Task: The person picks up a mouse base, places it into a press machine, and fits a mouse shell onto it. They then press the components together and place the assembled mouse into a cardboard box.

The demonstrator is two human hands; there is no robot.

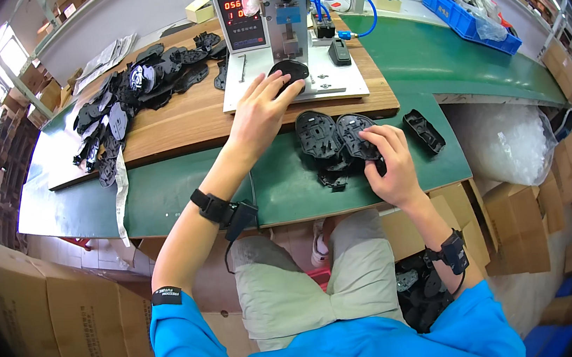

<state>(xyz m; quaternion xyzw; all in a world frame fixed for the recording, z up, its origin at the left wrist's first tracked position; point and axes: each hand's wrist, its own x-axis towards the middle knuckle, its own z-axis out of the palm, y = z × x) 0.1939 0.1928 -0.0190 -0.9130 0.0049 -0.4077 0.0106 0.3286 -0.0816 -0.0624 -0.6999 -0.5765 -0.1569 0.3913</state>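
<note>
My left hand [258, 117] reaches to the bench press [286, 27] and holds a black plastic shell [293, 70] on its white base, fingers over the near side and thumb at the edge. The press head is right above that shell. My right hand [394, 165] grips another black oval shell [353, 128] at the table's near edge, thumb below and fingers on top. Next to it lies a similar oval shell [317, 134], inner ribs facing up. Smaller black pieces [332, 179] lie partly hidden beneath these shells.
A pile of black plastic parts [141, 82] covers the wooden board's left side. A black box-shaped part [424, 131] lies right of my right hand. A blue crate [469, 20] stands at the back right. Blue air hose [374, 10] loops beside the press. Cardboard boxes [68, 309] flank the table.
</note>
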